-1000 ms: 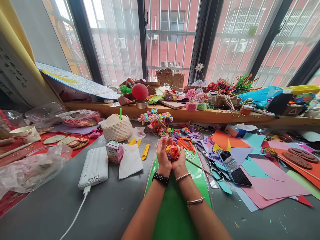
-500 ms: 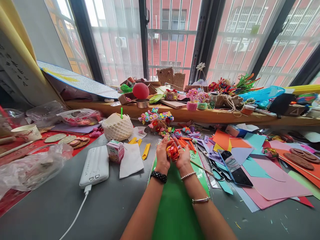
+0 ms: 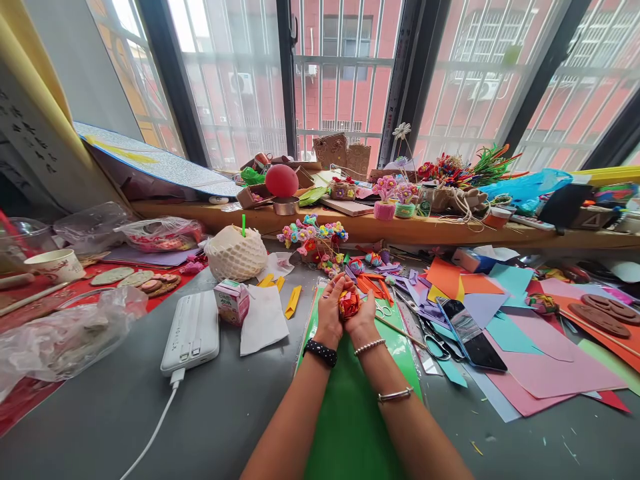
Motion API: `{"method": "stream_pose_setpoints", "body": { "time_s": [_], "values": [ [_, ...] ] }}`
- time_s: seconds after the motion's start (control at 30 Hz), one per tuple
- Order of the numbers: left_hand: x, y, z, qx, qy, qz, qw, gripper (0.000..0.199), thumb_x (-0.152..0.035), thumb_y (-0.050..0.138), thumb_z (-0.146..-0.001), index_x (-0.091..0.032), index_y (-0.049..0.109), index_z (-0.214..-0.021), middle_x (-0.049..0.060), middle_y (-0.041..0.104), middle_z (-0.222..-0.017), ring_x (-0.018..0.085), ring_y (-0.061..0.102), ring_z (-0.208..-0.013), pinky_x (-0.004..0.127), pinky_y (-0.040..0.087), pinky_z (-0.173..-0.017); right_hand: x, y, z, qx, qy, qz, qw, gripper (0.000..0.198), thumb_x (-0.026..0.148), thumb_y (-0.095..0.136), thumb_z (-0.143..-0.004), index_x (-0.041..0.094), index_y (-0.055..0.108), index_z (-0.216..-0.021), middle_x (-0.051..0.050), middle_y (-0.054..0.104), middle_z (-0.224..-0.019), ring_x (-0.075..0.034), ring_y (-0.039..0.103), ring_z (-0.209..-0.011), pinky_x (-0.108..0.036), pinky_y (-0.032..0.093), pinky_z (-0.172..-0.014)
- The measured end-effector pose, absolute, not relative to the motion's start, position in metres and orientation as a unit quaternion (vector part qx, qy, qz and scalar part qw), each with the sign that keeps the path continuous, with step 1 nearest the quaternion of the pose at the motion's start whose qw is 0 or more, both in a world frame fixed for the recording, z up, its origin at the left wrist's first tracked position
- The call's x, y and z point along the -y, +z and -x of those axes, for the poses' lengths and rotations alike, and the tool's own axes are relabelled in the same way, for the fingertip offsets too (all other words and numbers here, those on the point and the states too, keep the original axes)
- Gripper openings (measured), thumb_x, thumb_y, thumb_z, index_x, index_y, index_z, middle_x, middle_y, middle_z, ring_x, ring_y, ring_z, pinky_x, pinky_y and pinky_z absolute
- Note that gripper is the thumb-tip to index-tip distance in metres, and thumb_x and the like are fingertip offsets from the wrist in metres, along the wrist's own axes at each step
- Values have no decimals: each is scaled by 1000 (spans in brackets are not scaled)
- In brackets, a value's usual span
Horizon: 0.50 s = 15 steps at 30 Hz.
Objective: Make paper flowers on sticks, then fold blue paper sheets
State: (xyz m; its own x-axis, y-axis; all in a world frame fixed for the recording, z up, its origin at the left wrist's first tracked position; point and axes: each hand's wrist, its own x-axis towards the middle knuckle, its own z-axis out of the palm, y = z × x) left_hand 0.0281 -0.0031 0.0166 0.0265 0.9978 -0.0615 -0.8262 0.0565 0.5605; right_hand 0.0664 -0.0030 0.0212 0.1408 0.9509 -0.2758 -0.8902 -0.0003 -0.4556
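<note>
Near the far edge of the green mat (image 3: pixel 347 423), your left hand (image 3: pixel 330 316) and right hand (image 3: pixel 362 317) sit together, cupped around the red-and-orange paper ball (image 3: pixel 349 305), probably to support its folds without crushing them.

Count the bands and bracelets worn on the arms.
3: a dotted black band by the left hand; a beaded bracelet by the right hand; a silver bangle farther up that forearm. None seems hidden.
</note>
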Motion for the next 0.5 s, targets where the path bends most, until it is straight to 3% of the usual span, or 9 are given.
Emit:
{"method": "stream_pose_setpoints", "body": {
  "time_s": [0.27,0.5],
  "values": [
    [2,21,-23,-230,656,-114,710,11,-8,51,-75,-12,61,-80,2,65,-69,8,61,-61,18,49,-62,8,21,-69,30,680,222,698,55,41,13,-85,14,59,-100,-7,67,-67,-17,63,-61,-34,49,-70],
    [4,17,-25,-253,615,-171,727,19,-8,58,-71,-11,60,-89,3,65,-65,10,60,-57,18,48,-55,-2,-1,-69,74,654,254,709,50,40,18,-82,18,63,-82,-4,63,-53,-16,59,-49,-32,50,-60]
  ]
}}
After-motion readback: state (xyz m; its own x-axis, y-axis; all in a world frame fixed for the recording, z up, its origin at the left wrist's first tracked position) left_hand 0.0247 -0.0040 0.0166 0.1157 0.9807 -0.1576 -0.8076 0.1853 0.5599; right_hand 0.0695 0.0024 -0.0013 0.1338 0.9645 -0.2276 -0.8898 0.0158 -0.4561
